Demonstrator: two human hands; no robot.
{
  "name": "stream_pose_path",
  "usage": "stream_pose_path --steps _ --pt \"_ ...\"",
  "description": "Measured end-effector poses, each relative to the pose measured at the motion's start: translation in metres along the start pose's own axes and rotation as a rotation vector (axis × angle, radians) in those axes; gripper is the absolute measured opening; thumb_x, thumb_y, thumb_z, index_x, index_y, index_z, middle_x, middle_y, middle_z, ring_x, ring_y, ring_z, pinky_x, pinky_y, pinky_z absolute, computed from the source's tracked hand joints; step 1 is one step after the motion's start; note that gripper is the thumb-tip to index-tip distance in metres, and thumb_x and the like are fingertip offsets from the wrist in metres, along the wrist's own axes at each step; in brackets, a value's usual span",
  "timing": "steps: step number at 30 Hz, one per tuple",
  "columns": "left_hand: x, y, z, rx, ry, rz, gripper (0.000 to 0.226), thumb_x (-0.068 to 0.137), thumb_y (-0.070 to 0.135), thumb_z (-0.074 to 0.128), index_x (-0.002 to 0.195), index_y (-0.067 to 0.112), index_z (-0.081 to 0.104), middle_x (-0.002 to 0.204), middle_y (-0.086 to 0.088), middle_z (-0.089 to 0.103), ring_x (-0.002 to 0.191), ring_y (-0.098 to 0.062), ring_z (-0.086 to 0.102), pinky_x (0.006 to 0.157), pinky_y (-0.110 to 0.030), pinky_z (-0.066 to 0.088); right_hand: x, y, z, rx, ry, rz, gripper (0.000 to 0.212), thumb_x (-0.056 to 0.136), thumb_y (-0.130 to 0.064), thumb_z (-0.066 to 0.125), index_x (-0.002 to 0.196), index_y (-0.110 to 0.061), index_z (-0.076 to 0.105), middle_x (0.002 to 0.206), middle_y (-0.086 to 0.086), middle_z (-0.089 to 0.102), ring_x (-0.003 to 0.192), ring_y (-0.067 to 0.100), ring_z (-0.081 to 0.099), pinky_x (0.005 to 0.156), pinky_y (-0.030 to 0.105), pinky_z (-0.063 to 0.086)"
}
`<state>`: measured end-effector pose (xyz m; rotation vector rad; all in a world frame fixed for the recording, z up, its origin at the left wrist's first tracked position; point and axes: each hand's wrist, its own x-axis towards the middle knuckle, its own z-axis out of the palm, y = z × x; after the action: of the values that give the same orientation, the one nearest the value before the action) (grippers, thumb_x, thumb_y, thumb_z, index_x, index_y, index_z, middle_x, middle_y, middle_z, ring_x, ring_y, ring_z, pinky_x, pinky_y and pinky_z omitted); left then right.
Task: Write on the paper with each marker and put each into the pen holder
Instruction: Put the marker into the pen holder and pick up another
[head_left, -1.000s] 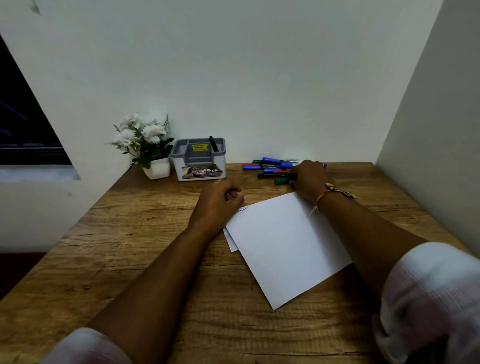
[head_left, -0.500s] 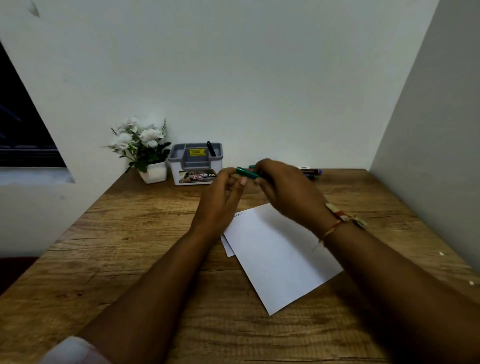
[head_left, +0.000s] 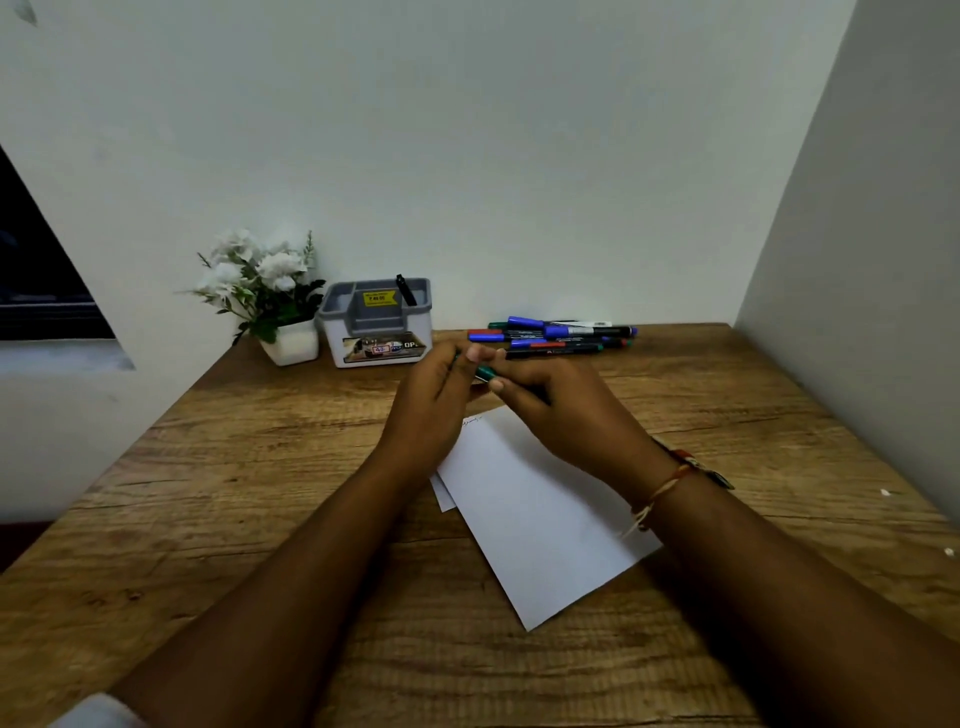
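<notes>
Both hands meet above the top of the white paper (head_left: 540, 514), which bears a small scribble at its upper left corner. My right hand (head_left: 561, 410) grips the barrel of a green marker (head_left: 485, 372). My left hand (head_left: 436, 395) pinches the marker's capped end between fingers and thumb. A pile of several markers (head_left: 556, 335), blue, red, green and black, lies at the back of the desk. The grey and white pen holder (head_left: 375, 325) stands back left with one black marker (head_left: 406, 290) in it.
A white pot of white flowers (head_left: 265, 296) stands left of the pen holder. A second sheet peeks out under the paper's left edge. Walls close the desk (head_left: 208, 519) at the back and on the right.
My right hand took the green marker from the pile and brought it left and nearer. My left hand rose off the paper to meet it and now pinches the marker's end.
</notes>
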<state>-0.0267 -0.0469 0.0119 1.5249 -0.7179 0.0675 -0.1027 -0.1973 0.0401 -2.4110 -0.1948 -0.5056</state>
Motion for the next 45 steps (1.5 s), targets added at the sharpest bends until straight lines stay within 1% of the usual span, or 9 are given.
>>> stream_pose_path --steps 3,7,10,13,19,27,30,39,45 --pt "0.004 0.003 -0.003 -0.09 0.108 -0.025 0.031 0.103 0.03 0.044 0.114 0.006 0.061 0.114 -0.005 0.07 0.11 -0.016 0.066 0.09 -0.032 0.056 0.0 0.005 -0.001 0.068 0.009 0.068 0.02 0.106 -0.026 0.051 0.113 -0.04 0.063 0.072 -0.017 0.062 0.067 -0.01 0.056 0.061 0.014 0.036" --pt "0.008 0.001 -0.013 0.136 0.246 0.009 0.016 0.106 0.027 0.04 0.114 0.023 0.052 0.101 0.001 0.069 0.098 -0.006 0.066 0.083 -0.02 0.053 -0.002 0.012 -0.005 0.208 0.075 0.194 0.024 0.104 -0.014 0.044 0.117 -0.028 0.059 0.085 -0.001 0.07 0.068 0.012 0.062 0.064 0.028 0.048" --pt "0.007 -0.005 -0.014 0.356 0.175 -0.007 0.016 0.105 0.023 0.038 0.11 0.027 0.054 0.088 0.004 0.061 0.081 -0.008 0.059 0.07 -0.018 0.047 0.0 0.011 -0.008 0.628 0.121 0.355 0.031 0.105 -0.008 0.04 0.107 -0.023 0.067 0.083 -0.001 0.068 0.064 0.006 0.067 0.054 0.018 0.052" --pt "0.008 -0.012 -0.017 0.655 -0.007 0.004 0.02 0.101 0.015 0.045 0.109 0.019 0.062 0.1 0.002 0.06 0.091 -0.011 0.055 0.072 -0.018 0.039 0.001 0.013 -0.008 0.877 0.136 0.443 0.017 0.104 -0.006 0.051 0.109 -0.009 0.066 0.088 0.006 0.073 0.07 0.006 0.073 0.063 0.019 0.059" --pt "0.01 -0.01 -0.021 0.952 -0.253 -0.132 0.016 0.095 0.028 0.061 0.102 0.027 0.075 0.106 0.006 0.068 0.1 -0.014 0.058 0.089 -0.043 0.049 0.002 0.017 0.002 0.676 0.178 0.474 0.029 0.105 -0.036 0.052 0.1 -0.013 0.07 0.084 0.004 0.075 0.071 0.008 0.073 0.06 0.021 0.057" --pt "0.006 -0.011 -0.024 0.749 -0.311 -0.181 0.012 0.088 0.023 0.071 0.092 0.033 0.075 0.092 0.021 0.066 0.084 0.008 0.055 0.069 -0.011 0.038 0.006 0.017 0.026 0.411 0.125 0.458 0.015 0.089 -0.024 0.07 0.082 -0.012 0.078 0.075 0.002 0.078 0.076 0.017 0.077 0.067 0.031 0.063" --pt "0.007 -0.012 -0.027 0.712 -0.328 -0.184 0.014 0.087 0.021 0.072 0.092 0.033 0.076 0.087 0.026 0.064 0.086 0.009 0.056 0.07 -0.011 0.039 0.005 0.018 0.028 0.293 0.108 0.435 0.011 0.084 -0.02 0.069 0.081 -0.011 0.076 0.071 -0.001 0.076 0.068 0.006 0.073 0.062 0.022 0.057" --pt "0.008 -0.01 -0.032 0.659 -0.37 -0.208 0.02 0.088 0.014 0.068 0.097 0.029 0.077 0.102 0.014 0.07 0.094 -0.001 0.06 0.075 -0.014 0.043 0.004 0.022 0.031 0.296 0.047 0.413 0.012 0.073 -0.022 0.065 0.075 -0.016 0.076 0.068 -0.001 0.076 0.069 0.013 0.074 0.082 0.048 0.062" --pt "0.007 -0.009 -0.032 0.639 -0.356 -0.221 0.022 0.087 0.013 0.067 0.094 0.032 0.076 0.096 0.018 0.068 0.091 0.002 0.059 0.072 -0.013 0.042 0.004 0.022 0.033 0.269 0.043 0.398 0.012 0.072 -0.024 0.067 0.074 -0.019 0.077 0.068 -0.004 0.075 0.066 0.005 0.071 0.077 0.039 0.062"
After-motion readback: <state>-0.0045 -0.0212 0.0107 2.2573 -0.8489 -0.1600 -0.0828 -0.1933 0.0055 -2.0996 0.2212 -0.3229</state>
